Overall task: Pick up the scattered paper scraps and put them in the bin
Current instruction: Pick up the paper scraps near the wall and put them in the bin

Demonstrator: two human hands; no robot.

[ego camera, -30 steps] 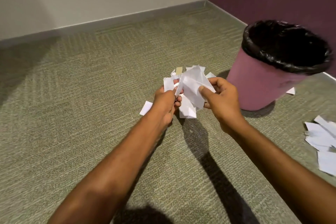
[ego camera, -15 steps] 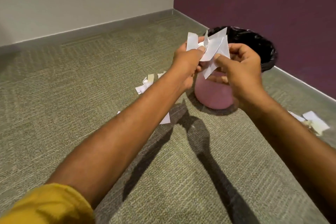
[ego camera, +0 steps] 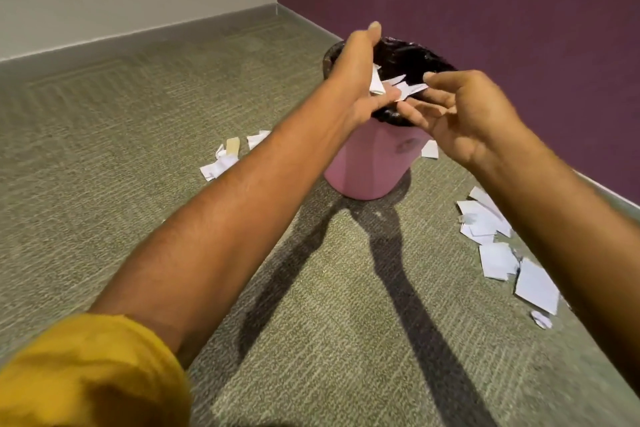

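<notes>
Item 1, left hand (ego camera: 360,80): upper centre of the frame, over the near-left rim of the bin. Its fingers are straight and spread and the thumb points up. I see it gripping nothing.

Item 2, right hand (ego camera: 467,114): right of centre, palm turned toward the left hand, fingers loosely spread and pinching nothing.

Item 3, loose scraps (ego camera: 401,87): a few white pieces in the gap between the two hands, directly over the bin's mouth. One lies close against the left hand; I cannot tell whether it touches.

Item 4, bin (ego camera: 367,163): pink and upright at upper centre, near the purple wall (ego camera: 485,10). A black liner (ego camera: 408,55) is folded over its rim. A small raised mark on the pink side is too blurred for me to read.

Item 5, left floor cluster (ego camera: 218,165): white pieces on the carpet (ego camera: 104,149) at centre-left, with a tan strip (ego camera: 232,146) among them, well apart from the bin.

Item 6, single scrap (ego camera: 430,150): white, on the floor just beside the bin on its right.

Item 7, right floor cluster (ego camera: 495,239): many white pieces at the right edge, partly hidden by the right forearm. The faces I see are plain white.

Item 8, yellow sleeve (ego camera: 86,374): lower left corner, on the left arm.
</notes>
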